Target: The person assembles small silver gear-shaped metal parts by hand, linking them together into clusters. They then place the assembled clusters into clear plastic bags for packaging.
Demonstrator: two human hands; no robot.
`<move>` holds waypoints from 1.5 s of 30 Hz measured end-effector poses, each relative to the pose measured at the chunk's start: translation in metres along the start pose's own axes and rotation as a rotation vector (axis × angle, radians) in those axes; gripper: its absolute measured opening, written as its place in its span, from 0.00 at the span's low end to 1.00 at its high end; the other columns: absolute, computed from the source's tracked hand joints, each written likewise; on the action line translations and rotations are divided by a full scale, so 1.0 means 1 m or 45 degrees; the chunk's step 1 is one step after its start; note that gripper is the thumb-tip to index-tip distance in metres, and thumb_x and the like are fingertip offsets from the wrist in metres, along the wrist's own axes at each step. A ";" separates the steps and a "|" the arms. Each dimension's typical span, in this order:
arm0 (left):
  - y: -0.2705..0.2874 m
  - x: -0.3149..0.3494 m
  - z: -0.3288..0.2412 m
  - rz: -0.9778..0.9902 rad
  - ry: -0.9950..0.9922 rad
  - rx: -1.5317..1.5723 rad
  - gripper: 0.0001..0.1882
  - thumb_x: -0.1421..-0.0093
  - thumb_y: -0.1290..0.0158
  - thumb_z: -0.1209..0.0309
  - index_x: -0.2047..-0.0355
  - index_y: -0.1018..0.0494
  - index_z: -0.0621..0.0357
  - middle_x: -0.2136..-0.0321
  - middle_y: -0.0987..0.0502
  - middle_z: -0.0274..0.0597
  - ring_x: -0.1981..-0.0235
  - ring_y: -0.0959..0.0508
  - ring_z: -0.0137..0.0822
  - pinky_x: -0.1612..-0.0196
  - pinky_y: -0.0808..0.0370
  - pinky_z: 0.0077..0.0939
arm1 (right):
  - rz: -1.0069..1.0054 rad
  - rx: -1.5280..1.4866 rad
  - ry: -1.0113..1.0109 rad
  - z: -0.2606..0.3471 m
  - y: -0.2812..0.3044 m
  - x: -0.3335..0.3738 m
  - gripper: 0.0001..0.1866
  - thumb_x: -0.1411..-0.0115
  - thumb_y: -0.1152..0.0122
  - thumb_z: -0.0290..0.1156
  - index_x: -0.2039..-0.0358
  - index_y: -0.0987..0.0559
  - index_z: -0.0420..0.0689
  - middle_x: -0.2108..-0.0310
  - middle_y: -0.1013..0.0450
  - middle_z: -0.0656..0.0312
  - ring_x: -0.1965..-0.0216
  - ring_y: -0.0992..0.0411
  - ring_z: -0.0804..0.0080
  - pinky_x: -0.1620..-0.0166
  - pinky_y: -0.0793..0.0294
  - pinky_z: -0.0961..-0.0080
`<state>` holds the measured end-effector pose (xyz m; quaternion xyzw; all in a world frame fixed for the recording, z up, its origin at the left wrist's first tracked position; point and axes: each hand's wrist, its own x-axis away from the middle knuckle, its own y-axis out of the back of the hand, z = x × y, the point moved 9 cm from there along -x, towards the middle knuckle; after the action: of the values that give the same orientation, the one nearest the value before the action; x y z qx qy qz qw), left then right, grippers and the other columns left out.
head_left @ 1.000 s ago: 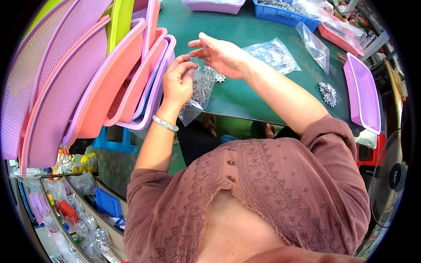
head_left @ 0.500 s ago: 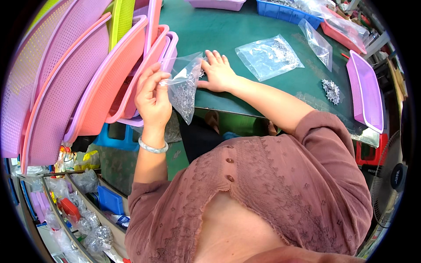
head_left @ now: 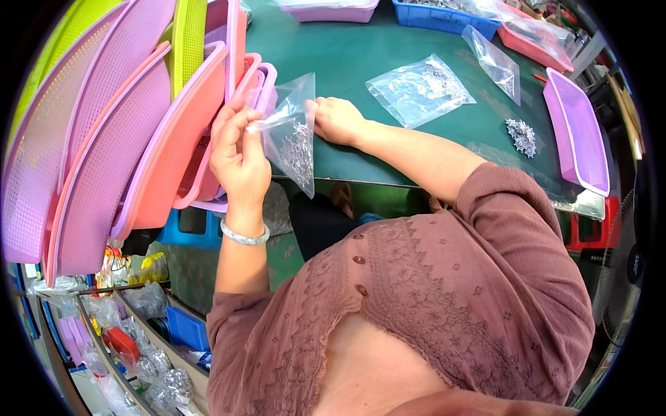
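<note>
My left hand (head_left: 239, 145) pinches the upper edge of a clear plastic bag (head_left: 284, 107). Small silvery pieces (head_left: 297, 154) have gathered low in this bag, which hangs over the table's front edge. Just right of the bag, my right hand (head_left: 336, 119) is closed with its fingers curled, low over the tabletop. Its fingertips are partly hidden, so what they grip cannot be made out. Farther right on the table lies another clear bag (head_left: 418, 90) with similar pieces, and beyond it a narrower bag (head_left: 494, 64).
Nested purple, coral and green plastic baskets (head_left: 114, 159) lean at the left. A small heap of silvery pieces (head_left: 522, 137) lies near a purple tray (head_left: 576, 128) on the green table (head_left: 312, 48). A blue bin (head_left: 447, 19) stands at the back. Lower left are shelves with bagged goods (head_left: 149, 364).
My right hand has gone from spread flat on the table to curled closed. The bag in my left hand has turned somewhat and opened wider to view. The whole view has shifted slightly.
</note>
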<state>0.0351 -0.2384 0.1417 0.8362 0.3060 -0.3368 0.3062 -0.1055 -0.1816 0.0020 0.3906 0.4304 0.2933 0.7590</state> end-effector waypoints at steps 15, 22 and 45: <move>-0.054 -0.011 0.001 0.311 -0.133 -0.219 0.06 0.51 0.51 0.81 0.72 0.27 0.62 0.58 0.29 0.50 0.58 0.27 0.43 0.55 0.31 0.28 | -0.673 -1.491 -0.404 -0.059 0.141 -0.034 0.12 0.55 0.39 0.24 0.67 0.27 0.43 0.79 0.32 0.68 0.84 0.38 0.85 0.84 0.41 0.87; -0.067 -0.023 0.006 0.350 -0.179 -0.187 0.07 0.55 0.53 0.81 0.74 0.27 0.63 0.61 0.30 0.55 0.59 0.28 0.50 0.56 0.31 0.33 | -0.595 -1.781 -0.205 0.002 0.123 -0.075 0.12 0.54 0.39 0.24 0.67 0.28 0.44 0.80 0.32 0.68 0.84 0.37 0.84 0.85 0.40 0.87; -0.065 -0.028 0.036 0.351 0.054 -0.101 0.07 0.54 0.52 0.78 0.73 0.26 0.60 0.61 0.28 0.54 0.57 0.28 0.48 0.55 0.31 0.32 | -0.335 -1.962 -0.410 0.001 0.087 -0.058 0.21 0.43 0.50 0.46 0.79 0.25 0.40 0.77 0.29 0.61 0.74 0.32 0.75 0.65 0.32 0.78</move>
<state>-0.0412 -0.2319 0.1218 0.8645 0.2076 -0.2615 0.3758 -0.1412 -0.1822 0.1002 -0.2603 0.0342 0.3563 0.8967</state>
